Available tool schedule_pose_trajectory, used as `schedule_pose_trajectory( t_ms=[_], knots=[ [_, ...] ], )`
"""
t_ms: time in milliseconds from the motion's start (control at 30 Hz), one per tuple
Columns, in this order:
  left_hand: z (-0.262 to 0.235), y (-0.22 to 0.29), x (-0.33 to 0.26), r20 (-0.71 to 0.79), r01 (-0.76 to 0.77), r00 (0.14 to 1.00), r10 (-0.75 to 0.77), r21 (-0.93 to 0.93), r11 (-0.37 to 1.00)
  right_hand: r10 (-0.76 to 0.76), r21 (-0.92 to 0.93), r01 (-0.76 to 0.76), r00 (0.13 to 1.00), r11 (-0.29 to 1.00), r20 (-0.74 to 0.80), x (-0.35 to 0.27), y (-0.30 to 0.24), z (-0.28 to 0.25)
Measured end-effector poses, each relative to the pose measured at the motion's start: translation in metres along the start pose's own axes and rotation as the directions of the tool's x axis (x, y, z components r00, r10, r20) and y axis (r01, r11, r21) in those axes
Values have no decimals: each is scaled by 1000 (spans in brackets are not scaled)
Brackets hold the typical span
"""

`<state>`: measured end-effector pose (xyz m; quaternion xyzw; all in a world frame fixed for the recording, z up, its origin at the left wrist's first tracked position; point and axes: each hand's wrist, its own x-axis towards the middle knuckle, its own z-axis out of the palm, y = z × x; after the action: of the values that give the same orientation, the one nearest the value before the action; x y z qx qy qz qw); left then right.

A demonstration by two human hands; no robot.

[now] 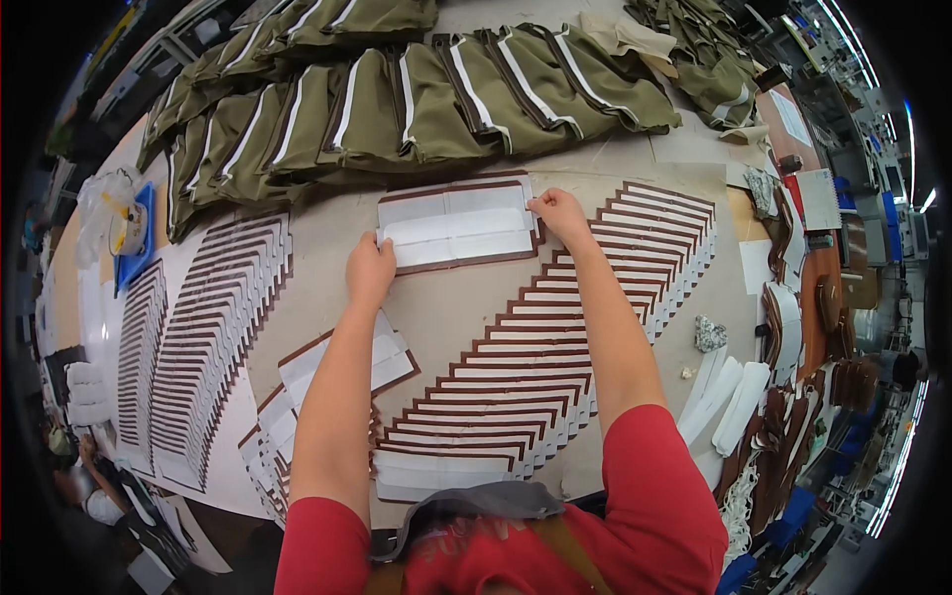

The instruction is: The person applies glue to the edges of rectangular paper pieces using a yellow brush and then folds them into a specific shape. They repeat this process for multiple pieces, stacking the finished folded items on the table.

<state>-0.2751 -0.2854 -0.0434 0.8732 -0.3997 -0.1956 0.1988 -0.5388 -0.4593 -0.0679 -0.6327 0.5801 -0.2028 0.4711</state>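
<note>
A broad worktable [327, 263] is carrying the whole layout. Across its far side, olive-green fabric pieces [372, 109] with white stripes are lying in overlapping rows. Right of centre, a long diagonal row of overlapping panels [535, 342] is running from near the person's body toward the far right, partly crossed by the right forearm [617, 317]; at the left, two narrower rows of similar panels [223, 327] are slanting the same way. A smaller, looser pile [392, 359] is spreading around the left forearm [337, 407].

Between these groups, just short of the fabric, a brown-edged panel [456, 223] is lying roughly flat between the hands (more brown edging is showing past its upper and right sides, and whether a second layer is lying beneath is unclear). The left hand [371, 268] is gripping its left edge, thumb over the white face; the right hand [560, 216] is pinching near its upper right corner. Handling it well is probably a matter of keeping both grips light and close to the edges, holding the panel level without creasing the white face, and lining up the brown margins squarely. Smallest, a grey speckled lump [709, 334] is sitting right of the diagonal row.
</note>
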Motion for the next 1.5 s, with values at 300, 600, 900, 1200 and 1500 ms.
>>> schedule_pose_trajectory(
  t_ms=[300,600,900,1200,1500],
  knots=[
    [-2,5,-1,-13,8,1000,-7,41,999,19,6,-19,1000,1000,-8,-6,-4,2],
    [0,3,0,3,23,1000,-24,29,999,-32,-135,21,997,991,-77,-9,-3,6],
    [1,3,0,3,20,1000,-20,-1,1000,-70,-136,55,992,989,-108,-2,8,7],
    [4,1,-2,-50,1,999,-1,-2,1000,-43,-128,27,991,991,-129,-5,4,9],
    [1,7,-4,-48,24,999,-24,3,1000,-31,-27,28,991,999,-130,-3,9,9]
  ],
)
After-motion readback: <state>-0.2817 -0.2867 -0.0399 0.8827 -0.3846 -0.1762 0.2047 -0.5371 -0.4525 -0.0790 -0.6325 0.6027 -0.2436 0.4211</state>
